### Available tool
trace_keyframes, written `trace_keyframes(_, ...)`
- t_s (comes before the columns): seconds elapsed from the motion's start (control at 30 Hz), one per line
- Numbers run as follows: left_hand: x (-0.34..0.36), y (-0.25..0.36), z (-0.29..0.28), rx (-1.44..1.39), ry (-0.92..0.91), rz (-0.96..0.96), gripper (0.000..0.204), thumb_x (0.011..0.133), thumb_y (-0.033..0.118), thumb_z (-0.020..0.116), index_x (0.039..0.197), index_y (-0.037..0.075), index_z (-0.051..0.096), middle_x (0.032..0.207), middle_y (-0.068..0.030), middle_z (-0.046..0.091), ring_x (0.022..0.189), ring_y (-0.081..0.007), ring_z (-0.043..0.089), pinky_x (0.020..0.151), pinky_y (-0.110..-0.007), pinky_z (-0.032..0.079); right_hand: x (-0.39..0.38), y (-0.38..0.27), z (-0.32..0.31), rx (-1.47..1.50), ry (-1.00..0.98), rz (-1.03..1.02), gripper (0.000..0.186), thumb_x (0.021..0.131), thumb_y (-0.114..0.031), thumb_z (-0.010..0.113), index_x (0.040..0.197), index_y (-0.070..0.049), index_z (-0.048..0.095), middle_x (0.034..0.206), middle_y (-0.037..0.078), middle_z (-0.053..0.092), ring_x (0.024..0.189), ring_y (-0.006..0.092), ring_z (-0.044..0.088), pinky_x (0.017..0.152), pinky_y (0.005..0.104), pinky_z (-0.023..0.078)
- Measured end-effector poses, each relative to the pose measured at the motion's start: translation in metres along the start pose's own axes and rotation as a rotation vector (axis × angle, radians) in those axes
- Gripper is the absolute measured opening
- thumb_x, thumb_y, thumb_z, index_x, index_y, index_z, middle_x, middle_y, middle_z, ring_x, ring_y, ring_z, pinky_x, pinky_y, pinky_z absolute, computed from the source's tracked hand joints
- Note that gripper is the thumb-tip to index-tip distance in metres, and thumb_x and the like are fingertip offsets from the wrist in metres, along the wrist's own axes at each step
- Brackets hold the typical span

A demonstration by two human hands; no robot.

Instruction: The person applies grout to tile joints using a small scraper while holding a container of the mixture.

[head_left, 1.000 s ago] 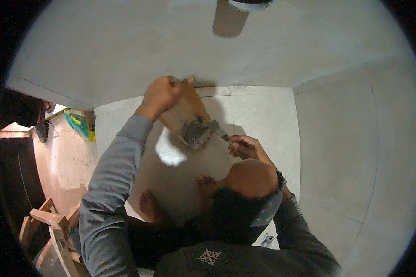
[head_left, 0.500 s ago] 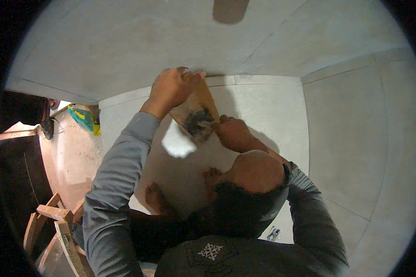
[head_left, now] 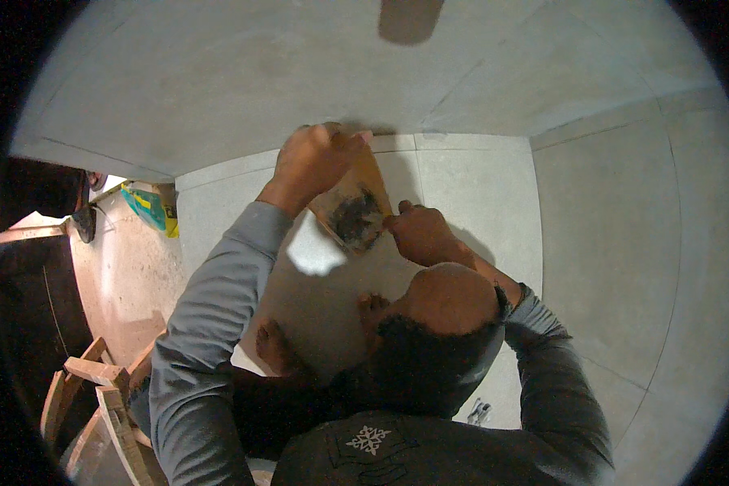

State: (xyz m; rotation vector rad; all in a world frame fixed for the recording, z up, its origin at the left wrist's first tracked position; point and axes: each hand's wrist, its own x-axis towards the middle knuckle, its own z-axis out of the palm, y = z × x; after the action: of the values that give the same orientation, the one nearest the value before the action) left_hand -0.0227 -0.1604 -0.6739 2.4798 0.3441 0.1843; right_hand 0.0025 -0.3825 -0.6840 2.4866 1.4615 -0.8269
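My left hand (head_left: 314, 166) grips the upper end of a tan board (head_left: 368, 178), held tilted beside the grey tiled wall (head_left: 202, 97). A patch of dark grey paste (head_left: 352, 215) covers the board's lower part. My right hand (head_left: 421, 235) is closed on a putty knife (head_left: 376, 220) at the board's right edge; its blade is hard to make out against the paste, and its handle is hidden by my fingers. Below the board, bare feet (head_left: 275, 347) show on the light floor tiles. A head (head_left: 445, 308) and dark clothing fill the lower middle.
Wooden pieces (head_left: 97, 373) are piled at the lower left. A green and yellow bag (head_left: 146, 209) lies by an opening at the left, near dark objects. A tiled wall (head_left: 624, 243) runs along the right. Small metal items (head_left: 478, 411) lie on the floor at lower right.
My right hand has moved up and left, bringing the knife from outside the board's edge onto the pasted patch. My left hand has shifted slightly right, and the view has moved a little.
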Motion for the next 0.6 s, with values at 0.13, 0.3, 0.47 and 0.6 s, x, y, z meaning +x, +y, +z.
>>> trace_keyframes(0.13, 0.001, 0.005, -0.004, -0.039, -0.031, -0.056, 0.051, 0.088, 0.048, 0.056, 0.084, -0.002, 0.067, 0.078, -0.0237, 0.065, 0.080, -0.0412, 0.063, 0.074, -0.047, 0.050, 0.004, 0.002, 0.039, 0.069, 0.250, 0.108, 0.029, 0.082, -0.007, 0.055, 0.110, -0.009, 0.062, 0.094, 0.018, 0.058, 0.087, 0.0337, 0.063, 0.072, 0.0452, 0.054)
trace_keyframes(0.3, 0.001, 0.006, -0.008, -0.073, -0.029, -0.098, 0.054, 0.087, 0.051, 0.055, 0.084, -0.001, 0.068, 0.080, -0.0236, 0.066, 0.082, -0.0409, 0.064, 0.076, -0.046, 0.050, -0.003, -0.005, 0.080, 0.095, 0.289, 0.140, 0.030, 0.081, -0.007, 0.056, 0.110, -0.011, 0.061, 0.094, 0.017, 0.056, 0.087, 0.0332, 0.062, 0.072, 0.0456, 0.053)
trace_keyframes(0.47, 0.001, 0.007, -0.003, -0.080, 0.004, -0.097, 0.055, 0.086, 0.052, 0.055, 0.086, -0.001, 0.068, 0.081, -0.0246, 0.065, 0.084, -0.0408, 0.064, 0.078, -0.046, 0.050, -0.005, -0.007, 0.080, 0.045, 0.210, 0.109, 0.030, 0.083, -0.008, 0.055, 0.112, -0.013, 0.062, 0.098, 0.017, 0.055, 0.091, 0.0333, 0.062, 0.073, 0.0460, 0.053)
trace_keyframes(0.6, 0.000, 0.006, 0.001, -0.017, -0.047, -0.100, 0.054, 0.086, 0.051, 0.055, 0.087, -0.001, 0.068, 0.082, -0.0243, 0.066, 0.086, -0.0405, 0.063, 0.079, -0.047, 0.049, -0.003, 0.012, 0.051, 0.188, 0.019, 0.078, 0.030, 0.087, -0.014, 0.057, 0.117, -0.013, 0.062, 0.094, 0.016, 0.061, 0.085, 0.0281, 0.064, 0.072, 0.0421, 0.053)
